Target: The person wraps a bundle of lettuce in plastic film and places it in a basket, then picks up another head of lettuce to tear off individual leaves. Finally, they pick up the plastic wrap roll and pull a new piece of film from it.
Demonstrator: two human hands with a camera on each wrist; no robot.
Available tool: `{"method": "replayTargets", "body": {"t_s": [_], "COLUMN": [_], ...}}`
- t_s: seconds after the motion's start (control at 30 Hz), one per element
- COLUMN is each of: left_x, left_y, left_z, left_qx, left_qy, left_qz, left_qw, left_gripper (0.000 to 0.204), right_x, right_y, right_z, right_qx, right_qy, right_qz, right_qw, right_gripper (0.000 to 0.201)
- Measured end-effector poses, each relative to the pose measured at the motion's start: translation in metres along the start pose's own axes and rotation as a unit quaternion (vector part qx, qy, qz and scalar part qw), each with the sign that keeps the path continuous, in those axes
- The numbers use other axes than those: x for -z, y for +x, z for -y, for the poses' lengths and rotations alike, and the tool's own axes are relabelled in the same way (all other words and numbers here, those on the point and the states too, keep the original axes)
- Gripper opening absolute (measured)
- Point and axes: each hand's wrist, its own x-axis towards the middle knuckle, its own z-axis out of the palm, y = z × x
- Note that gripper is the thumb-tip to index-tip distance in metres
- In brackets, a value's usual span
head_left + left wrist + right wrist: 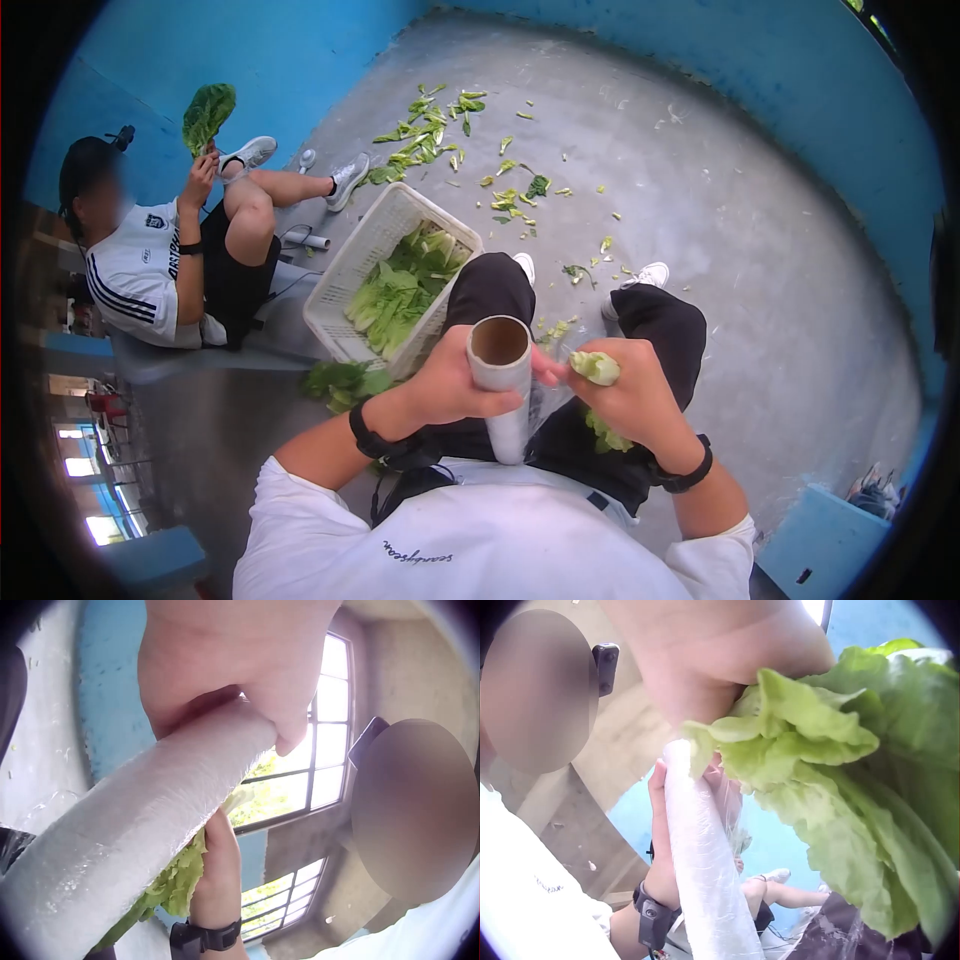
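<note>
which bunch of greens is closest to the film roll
The lettuce gripped in the wearer's right hand, just beside the film roll. The other bunches lie in or beside the crate, except one the seated person holds up.

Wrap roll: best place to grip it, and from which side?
I'd take the wrap roll round its barrel just below the upper end, from the person's left, where the left hand holds it. It's a long cylinder, tube mouth up, so fingers can curl round. Loose film and the right hand with the lettuce crowd its right side.
</note>
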Motion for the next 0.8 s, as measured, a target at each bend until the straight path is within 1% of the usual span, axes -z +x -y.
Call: {"method": "replayTargets", "body": {"t_s": [0.07,0.13,0.17,0.27,0.37,0.47,0.57,0.6,0.67,0.73,0.8], "left_x": [-0.003,-0.002,-0.003,-0.004,-0.002,-0.002,0.004,0.004,0.008,0.016,0.018], "left_y": [-0.001,-0.001,-0.001,-0.002,-0.005,-0.009,-0.015,-0.021,-0.028,-0.025,-0.021], "left_z": [0.002,0.002,0.003,0.003,0.001,0.001,0.002,0.001,-0.015,-0.016,-0.018], "left_qx": [-0.009,-0.019,-0.025,-0.034,-0.037,-0.014,-0.012,-0.041,-0.072,-0.036,-0.038], "left_qy": [0.009,0.032,0.028,0.012,0.019,-0.011,-0.019,-0.067,-0.134,-0.137,-0.090], "left_qz": [0.005,0.015,0.012,-0.004,-0.005,-0.015,0.009,0.015,-0.015,-0.061,-0.129], "left_qw": [1.000,0.999,0.999,0.999,0.999,1.000,1.000,0.997,0.988,0.988,0.987], "left_gripper": [0.031,0.030,0.029,0.029,0.028,0.037,0.038,0.038,0.043,0.046,0.054], "right_x": [0.002,0.003,0.002,0.002,0.003,0.004,0.008,0.010,0.025,0.027,0.032], "right_y": [0.000,0.000,-0.001,0.000,0.001,0.002,0.006,0.008,0.007,0.003,0.003], "right_z": [-0.002,-0.007,-0.009,-0.014,-0.023,-0.026,-0.038,-0.058,-0.070,-0.059,-0.043], "right_qx": [-0.005,0.007,0.014,-0.012,-0.005,-0.064,-0.069,-0.067,-0.120,-0.133,-0.140], "right_qy": [-0.009,-0.037,-0.048,-0.074,-0.070,-0.036,-0.086,-0.109,-0.107,-0.055,-0.002], "right_qz": [0.006,-0.006,-0.010,-0.017,-0.011,-0.008,-0.031,-0.071,-0.047,-0.033,-0.032], "right_qw": [1.000,0.999,0.999,0.997,0.997,0.997,0.993,0.989,0.986,0.989,0.990], "right_gripper": [0.011,0.014,0.015,0.019,0.022,0.025,0.027,0.027,0.023,0.021,0.018]}}
